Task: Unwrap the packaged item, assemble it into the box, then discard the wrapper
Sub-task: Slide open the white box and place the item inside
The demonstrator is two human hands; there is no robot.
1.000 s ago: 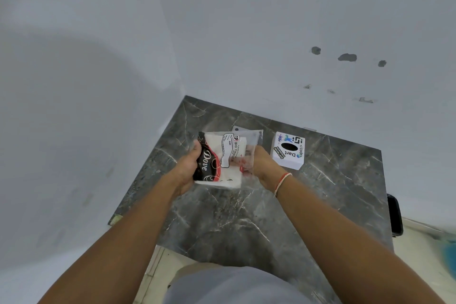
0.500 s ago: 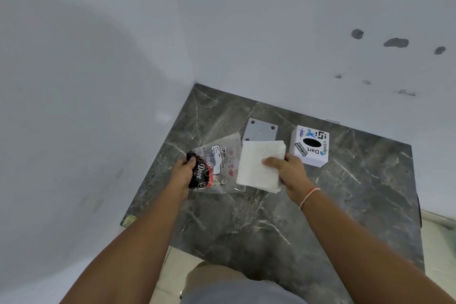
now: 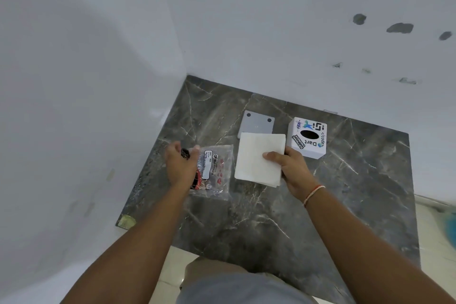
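My right hand [image 3: 288, 168] grips a white stack of folded tissues [image 3: 257, 158] by its right edge, just above the marble table. A clear plastic wrapper [image 3: 217, 170] with printed labels and a black-and-red pack inside lies flat on the table to the left. My left hand [image 3: 181, 165] rests over the wrapper's left side, fingers curled on it. A white cube tissue box [image 3: 308, 137] with a black oval slot and stickers stands right of the tissues. A grey square plate [image 3: 256, 124] with two dark dots lies behind the tissues.
The dark marble table [image 3: 345, 180] sits in a corner of white walls [image 3: 98, 57]. Its front edge runs near my body, and pale floor tiles [image 3: 434, 229] show at the right.
The tissues came out of the wrapper to the right in my right hand. My left hand lowered the wrapper onto the table at the left.
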